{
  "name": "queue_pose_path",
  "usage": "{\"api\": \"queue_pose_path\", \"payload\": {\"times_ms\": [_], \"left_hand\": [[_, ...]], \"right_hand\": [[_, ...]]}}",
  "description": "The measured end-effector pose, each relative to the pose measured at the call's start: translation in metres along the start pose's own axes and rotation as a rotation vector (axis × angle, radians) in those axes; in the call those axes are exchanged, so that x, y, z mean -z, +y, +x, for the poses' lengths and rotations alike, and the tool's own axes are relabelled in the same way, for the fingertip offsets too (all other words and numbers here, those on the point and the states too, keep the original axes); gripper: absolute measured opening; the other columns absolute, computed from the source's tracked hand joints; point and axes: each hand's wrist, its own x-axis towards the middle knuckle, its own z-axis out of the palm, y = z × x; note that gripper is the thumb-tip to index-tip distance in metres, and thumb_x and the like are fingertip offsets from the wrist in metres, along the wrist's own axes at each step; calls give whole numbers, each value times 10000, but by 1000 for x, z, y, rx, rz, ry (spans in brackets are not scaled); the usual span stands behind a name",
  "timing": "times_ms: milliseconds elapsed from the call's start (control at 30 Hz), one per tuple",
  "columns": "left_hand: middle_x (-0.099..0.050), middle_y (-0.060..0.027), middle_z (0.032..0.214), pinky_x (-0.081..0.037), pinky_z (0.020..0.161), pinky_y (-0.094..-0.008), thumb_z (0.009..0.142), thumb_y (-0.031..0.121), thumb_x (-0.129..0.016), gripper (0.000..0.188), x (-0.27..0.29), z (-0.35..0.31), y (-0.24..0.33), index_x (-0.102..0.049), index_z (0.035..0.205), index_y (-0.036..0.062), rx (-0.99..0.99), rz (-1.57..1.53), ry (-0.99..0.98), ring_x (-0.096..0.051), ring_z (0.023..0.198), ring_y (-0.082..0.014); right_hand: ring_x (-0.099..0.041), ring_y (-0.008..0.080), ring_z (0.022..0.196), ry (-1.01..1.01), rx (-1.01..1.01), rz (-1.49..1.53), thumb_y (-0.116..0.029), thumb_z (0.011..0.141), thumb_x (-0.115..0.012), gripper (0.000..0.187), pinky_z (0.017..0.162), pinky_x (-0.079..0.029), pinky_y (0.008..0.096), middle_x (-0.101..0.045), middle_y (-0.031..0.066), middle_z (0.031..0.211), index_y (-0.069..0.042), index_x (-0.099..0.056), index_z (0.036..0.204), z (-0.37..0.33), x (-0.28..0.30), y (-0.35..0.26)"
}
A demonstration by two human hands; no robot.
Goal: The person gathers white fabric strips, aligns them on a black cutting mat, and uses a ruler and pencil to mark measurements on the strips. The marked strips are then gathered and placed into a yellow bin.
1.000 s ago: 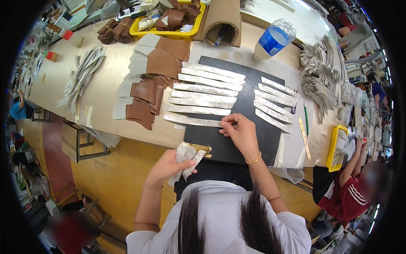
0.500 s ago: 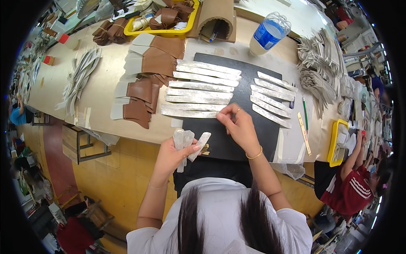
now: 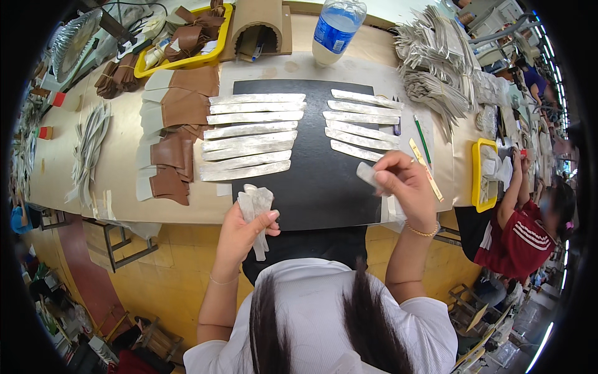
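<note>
A small bundle of whitish strips [image 3: 255,202] is gripped in my left hand [image 3: 244,234], its ends sticking out above and below the fingers. My right hand [image 3: 408,187] pinches a single pale strip [image 3: 366,173] between thumb and fingers, over the right side of a black board [image 3: 311,190]. On that board's left part lies a column of long whitish strips [image 3: 252,117], overhanging its left edge. A second column of shorter strips [image 3: 361,114] lies at the right, just beyond my right hand.
Brown leather pieces with pale ends [image 3: 171,153] lie left of the board. A yellow tray [image 3: 227,31], a curved brown form [image 3: 258,25] and a bottle [image 3: 336,37] stand behind. Strip stacks [image 3: 436,62], a green pencil [image 3: 423,140] and a ruler [image 3: 427,168] are right; a co-worker sits beyond.
My right hand has gone from the left column's lowest strip to beside the right column and now holds a strip. The strip that slanted right from my left hand is gone from there. The view has shifted.
</note>
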Motion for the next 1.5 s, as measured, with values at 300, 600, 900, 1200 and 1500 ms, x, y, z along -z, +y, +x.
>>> {"api": "queue_pose_path", "payload": {"times_ms": [300,600,900,1200,1500], "left_hand": [[-665,-88,914,-606,675,-294,895,100,-738,248,-7,2,-2,-608,1058,-35,-43,-20,35,-685,739,-152],[-684,-87,883,-601,692,-280,872,89,-762,245,-12,0,3,-640,1040,-42,-27,-37,22,-684,748,-137],[-693,-97,933,-604,681,-273,887,103,-751,240,-14,-2,0,-646,1050,-38,-22,-28,-40,-691,771,-145],[-693,-120,983,-614,696,-298,964,197,-665,286,0,-1,-9,-614,1112,-42,82,-254,-104,-705,802,-178],[-684,-140,1003,-609,725,-321,975,200,-650,298,3,7,-8,-606,1125,-53,16,-192,-2,-707,832,-203]], "right_hand": [[-580,231,704,217,187,-723,-146,844,-742,117,678,-457,348,-588,84,788,-35,-718,872,51,-16,61],[-536,220,855,427,529,-1023,-178,777,-802,185,810,-366,389,-581,39,883,-114,-706,923,48,-36,75],[-567,244,834,-88,721,-544,-115,773,-778,304,760,-480,345,-592,59,961,-95,-709,1069,23,-107,42],[-595,263,886,-144,712,-487,-49,779,-752,153,774,-473,364,-629,53,934,-74,-637,877,17,-112,48],[-667,187,797,-429,323,426,4,905,-660,227,745,-558,317,-642,79,939,-63,-562,1099,-18,-86,39]]}}
